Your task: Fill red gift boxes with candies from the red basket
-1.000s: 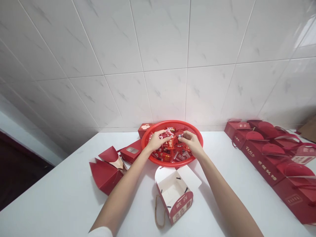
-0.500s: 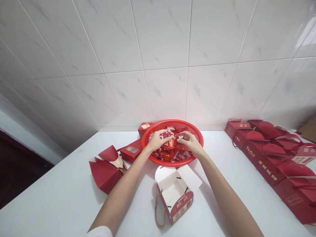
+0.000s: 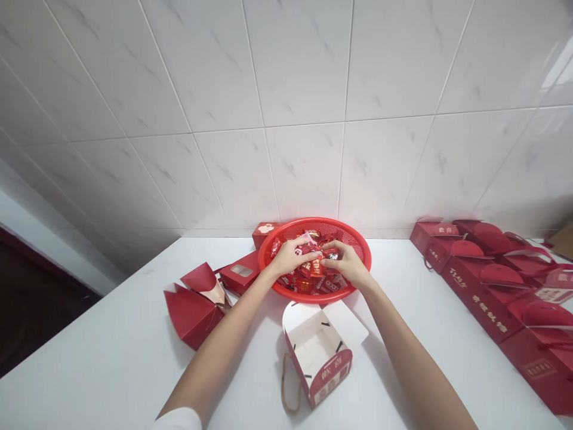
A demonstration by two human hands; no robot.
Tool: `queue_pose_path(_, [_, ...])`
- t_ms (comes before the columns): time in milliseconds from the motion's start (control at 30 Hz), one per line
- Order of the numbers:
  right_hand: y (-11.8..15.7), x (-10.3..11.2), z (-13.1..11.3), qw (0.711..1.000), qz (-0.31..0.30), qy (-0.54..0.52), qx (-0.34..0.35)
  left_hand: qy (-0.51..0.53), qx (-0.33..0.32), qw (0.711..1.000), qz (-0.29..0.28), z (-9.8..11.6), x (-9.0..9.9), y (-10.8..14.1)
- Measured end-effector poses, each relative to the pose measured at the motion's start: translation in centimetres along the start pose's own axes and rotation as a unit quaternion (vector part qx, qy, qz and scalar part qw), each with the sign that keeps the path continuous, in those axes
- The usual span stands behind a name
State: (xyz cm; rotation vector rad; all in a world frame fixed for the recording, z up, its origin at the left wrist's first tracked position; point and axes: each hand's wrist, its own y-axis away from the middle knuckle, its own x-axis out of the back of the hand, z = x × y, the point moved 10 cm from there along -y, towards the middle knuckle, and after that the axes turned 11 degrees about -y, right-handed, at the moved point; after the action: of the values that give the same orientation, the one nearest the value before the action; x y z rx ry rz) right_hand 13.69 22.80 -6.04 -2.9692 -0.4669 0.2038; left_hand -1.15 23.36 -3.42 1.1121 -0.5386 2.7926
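Observation:
A red plastic basket (image 3: 364, 254) with a mesh wall holds several candies in red wrappers (image 3: 304, 285). My left hand (image 3: 290, 257) is inside it, fingers closed around wrapped candies, one of them pinkish-white. Beside it my right hand (image 3: 349, 263) pinches a wrapped candy with thumb and fingers; a silvery bit shows between them. The fingertips of both hands nearly meet over the pile. In front of the basket stands an open gift box (image 3: 329, 376), white inside and red outside, with a twine handle and its flaps spread; no candy shows in it.
To the left lie an unfolded red box (image 3: 190, 316), a red box with a small window (image 3: 237, 273) and a small red box (image 3: 262, 233) by the tiled wall (image 3: 299, 173). Several closed red gift boxes (image 3: 478, 298) stand in rows along the right side of the white table (image 3: 111, 358).
The hands have shifted slightly over the candy pile, the right fingers a little closer round a candy. The whole view has moved slightly; basket and boxes stay in place.

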Motion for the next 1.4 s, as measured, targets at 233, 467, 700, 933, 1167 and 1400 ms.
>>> queue_pose_path(233, [0.1,0.8,0.1,0.998,0.048,-0.035,-0.002,0.031,-0.007,0.999,0.001,0.0,0.0,-0.1])
queue_pose_path(467, [0.2,1.1,-0.6,0.997,0.067,-0.037,0.019,0.040,0.003,0.998,-0.042,-0.2,-0.8,0.2])
queue_pose_path(700, [0.2,1.4,-0.6,0.997,0.070,-0.012,0.031,0.039,-0.038,0.991,-0.125,1.7,-2.1,0.9])
queue_pose_path(933, [0.2,1.4,-0.8,0.997,0.072,-0.015,0.033,0.042,-0.064,0.990,-0.114,2.1,-1.8,0.9])
queue_pose_path(1167, [0.0,1.5,-0.8,0.996,0.073,-0.015,0.040,0.057,-0.058,0.997,-0.012,1.6,0.2,0.2])
queue_pose_path(1400, [0.1,1.0,-0.8,0.998,0.051,-0.020,0.029,0.099,-0.043,0.994,-0.002,1.5,0.4,0.3])
